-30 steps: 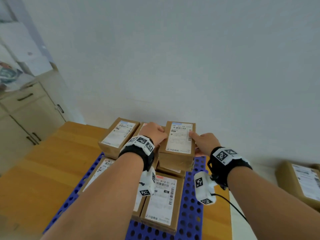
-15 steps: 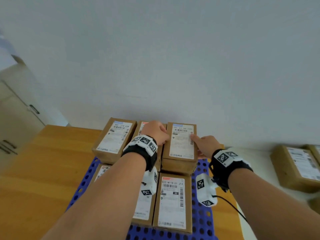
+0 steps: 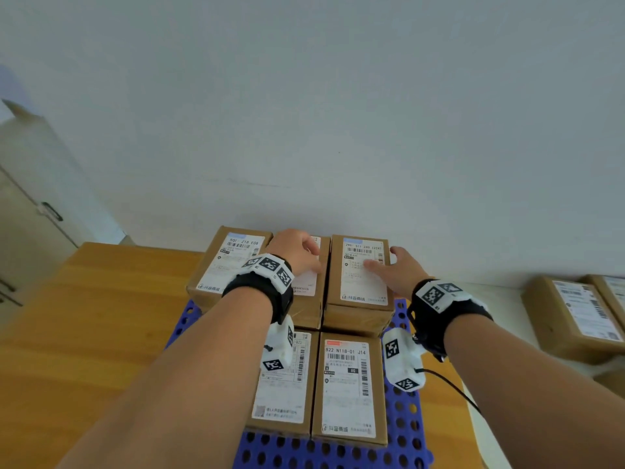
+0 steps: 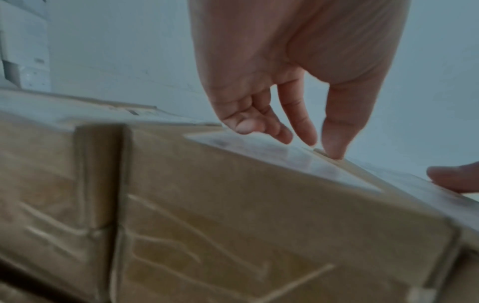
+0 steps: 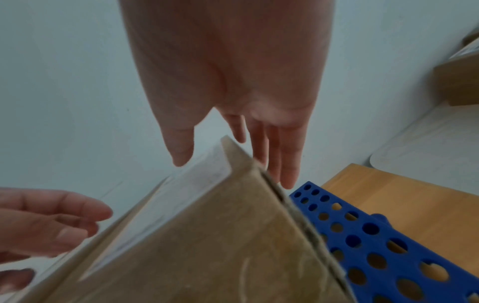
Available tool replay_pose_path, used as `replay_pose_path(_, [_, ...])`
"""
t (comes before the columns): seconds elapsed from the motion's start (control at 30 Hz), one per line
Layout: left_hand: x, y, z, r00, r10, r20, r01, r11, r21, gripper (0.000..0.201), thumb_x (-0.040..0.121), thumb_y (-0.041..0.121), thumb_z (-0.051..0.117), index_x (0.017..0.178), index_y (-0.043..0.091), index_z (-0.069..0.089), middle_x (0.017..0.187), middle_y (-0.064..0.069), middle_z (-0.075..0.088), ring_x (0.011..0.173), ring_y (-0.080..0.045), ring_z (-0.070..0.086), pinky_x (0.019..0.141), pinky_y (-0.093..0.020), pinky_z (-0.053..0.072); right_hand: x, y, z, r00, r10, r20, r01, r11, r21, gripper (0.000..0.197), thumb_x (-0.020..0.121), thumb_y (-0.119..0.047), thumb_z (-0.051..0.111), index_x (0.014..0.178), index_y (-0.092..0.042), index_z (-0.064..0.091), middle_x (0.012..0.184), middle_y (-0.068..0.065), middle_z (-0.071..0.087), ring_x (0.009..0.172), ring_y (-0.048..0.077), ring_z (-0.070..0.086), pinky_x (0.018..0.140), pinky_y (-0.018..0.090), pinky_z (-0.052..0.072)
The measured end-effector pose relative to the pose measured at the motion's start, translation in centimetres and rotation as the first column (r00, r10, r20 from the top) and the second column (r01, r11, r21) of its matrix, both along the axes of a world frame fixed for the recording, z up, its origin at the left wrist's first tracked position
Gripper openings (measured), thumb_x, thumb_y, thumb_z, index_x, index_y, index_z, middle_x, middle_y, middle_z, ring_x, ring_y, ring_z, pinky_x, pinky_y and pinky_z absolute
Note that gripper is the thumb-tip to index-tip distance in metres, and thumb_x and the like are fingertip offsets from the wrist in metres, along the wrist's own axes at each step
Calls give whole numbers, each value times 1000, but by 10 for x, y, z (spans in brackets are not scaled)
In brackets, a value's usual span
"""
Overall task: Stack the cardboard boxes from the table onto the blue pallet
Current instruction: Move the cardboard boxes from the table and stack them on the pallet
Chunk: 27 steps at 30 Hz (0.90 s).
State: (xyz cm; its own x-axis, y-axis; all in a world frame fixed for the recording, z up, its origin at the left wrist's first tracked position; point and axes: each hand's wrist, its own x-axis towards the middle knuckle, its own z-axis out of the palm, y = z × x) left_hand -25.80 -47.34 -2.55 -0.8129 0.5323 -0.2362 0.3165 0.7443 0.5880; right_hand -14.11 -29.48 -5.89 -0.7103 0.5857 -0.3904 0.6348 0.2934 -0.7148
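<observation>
Several brown cardboard boxes with white labels stand on the blue pallet (image 3: 406,418). The back-right top box (image 3: 360,275) sits on another box, beside the middle top box (image 3: 309,289). My left hand (image 3: 309,257) rests on the middle box with loose fingers; in the left wrist view the left hand (image 4: 311,147) touches that box's top edge with its thumb tip. My right hand (image 3: 385,258) lies at the back-right box, thumb over its label, straight fingers down its right side. The right wrist view shows the right hand (image 5: 233,164) astride that box's edge (image 5: 241,164), not gripping.
The pallet lies on a wooden table (image 3: 84,333) against a white wall. More labelled boxes (image 3: 575,316) sit on a white surface to the right. A pale cabinet (image 3: 27,214) stands at the left. Bare pallet (image 5: 362,235) shows right of the stack.
The back-right box has come down onto the box below it, level with its neighbours. Both hands have loosened from gripping it; the left hand now lies on the middle box.
</observation>
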Motion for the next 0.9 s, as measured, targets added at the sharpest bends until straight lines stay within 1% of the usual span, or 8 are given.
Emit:
replay_pose_path(0.1, [-1,-5,5,997,-81,0,81,996,-47,51,64,26,88,110,31,66,131,3,56,119,-20,53,97,-36,46,-5,-6,-1,998,60,-19,-59,997,43,96,87,-34,70,155,-21,4,133,5,57,112,27,61,90,38,52])
replay_pose_path(0.17, [1,-8,11,990,-143,15,143,982,-122,65,60,30,90,118,35,62,141,2,45,130,-24,44,106,-44,39,-8,-9,-3,997,76,-23,-74,995,70,100,86,-33,71,155,-27,-1,138,6,53,115,28,60,93,40,52])
replay_pose_path(0.27, [3,-12,13,972,-235,25,234,940,-247,88,55,36,91,133,40,49,151,0,31,141,-25,26,114,-49,28,-12,-12,-4,995,96,-10,-95,992,89,102,83,-39,73,154,-34,0,140,9,50,110,28,62,80,35,53])
replay_pose_path(0.3, [4,-13,13,966,-259,18,254,929,-270,94,56,37,91,137,40,45,153,-1,26,144,-25,20,115,-49,24,-12,-12,-4,994,107,3,-107,989,99,102,82,-41,74,154,-34,2,140,9,49,108,28,62,78,33,53])
replay_pose_path(0.37, [7,-15,11,961,-277,3,267,923,-278,98,59,37,90,143,36,39,156,-2,22,145,-24,16,115,-48,22,-12,-14,-5,992,127,24,-129,985,111,102,79,-44,75,153,-34,5,139,9,49,107,28,62,80,35,54])
replay_pose_path(0.57, [7,-16,12,967,-254,-20,241,936,-257,106,59,35,91,148,29,32,154,-2,24,144,-22,21,115,-47,27,-10,-15,-9,990,138,36,-141,984,108,106,73,-46,79,151,-37,7,135,7,51,105,27,63,82,37,56])
replay_pose_path(0.73, [8,-16,13,965,-260,-11,248,932,-265,109,62,32,90,151,29,28,160,-4,15,148,-23,13,118,-47,22,-8,-16,-10,991,127,42,-132,983,126,104,74,-47,78,151,-35,10,136,7,50,107,27,61,76,32,51])
replay_pose_path(0.9, [11,-16,16,964,-265,-20,250,930,-268,102,64,31,88,149,29,31,159,-3,18,147,-23,18,115,-48,26,-8,-19,-3,991,119,66,-130,974,184,91,81,-51,70,151,-32,16,131,7,54,100,25,65,79,35,56])
